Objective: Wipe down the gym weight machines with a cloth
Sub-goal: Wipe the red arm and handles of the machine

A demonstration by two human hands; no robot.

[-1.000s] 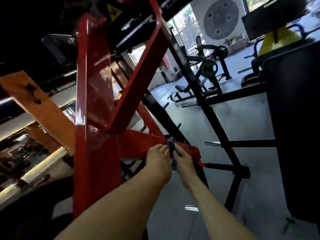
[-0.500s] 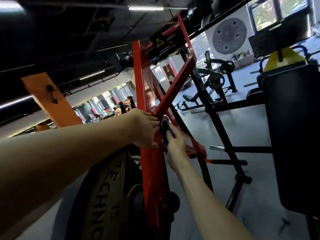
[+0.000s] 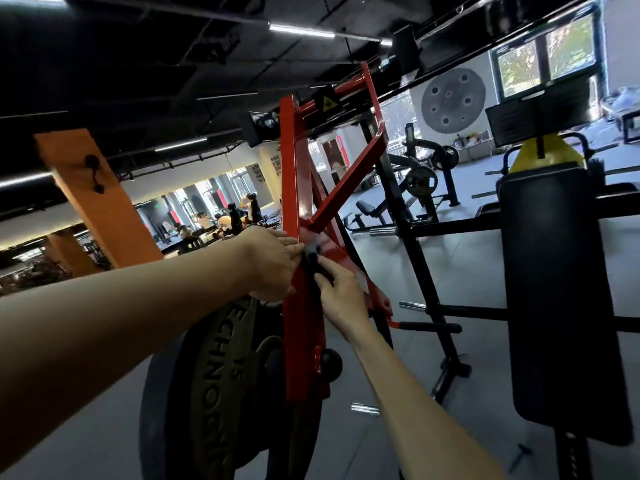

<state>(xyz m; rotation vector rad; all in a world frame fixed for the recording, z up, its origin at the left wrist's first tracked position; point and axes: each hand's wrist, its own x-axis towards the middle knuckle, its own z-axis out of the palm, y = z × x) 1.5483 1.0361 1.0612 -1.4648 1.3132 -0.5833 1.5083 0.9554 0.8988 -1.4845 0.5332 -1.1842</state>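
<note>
Dim gym floor stretches far behind. My left hand (image 3: 273,263) and right hand (image 3: 341,297) together pinch the dark cloth (image 3: 313,268) against the red frame (image 3: 294,188) at its brace joint; next, I judge, rubbing upward along the upright.

Ceiling (image 3: 145,57) black, exposed, w/ strip lights (image 3: 301,31). Floor (image 3: 467,289) grey, smooth. Orange pillar (image 3: 93,199) at left, black fitting on its face. Window (image 3: 543,55) upper right, greenery outside. White wall beside it carries a round grey plate-shaped decoration (image 3: 453,100). Black padded upright (image 3: 554,289) at right. Benches and plate-loaded stations (image 3: 422,183) mid-distance. Far left, blurred figures (image 3: 221,220), poss. several persons; detail unclear.
</note>
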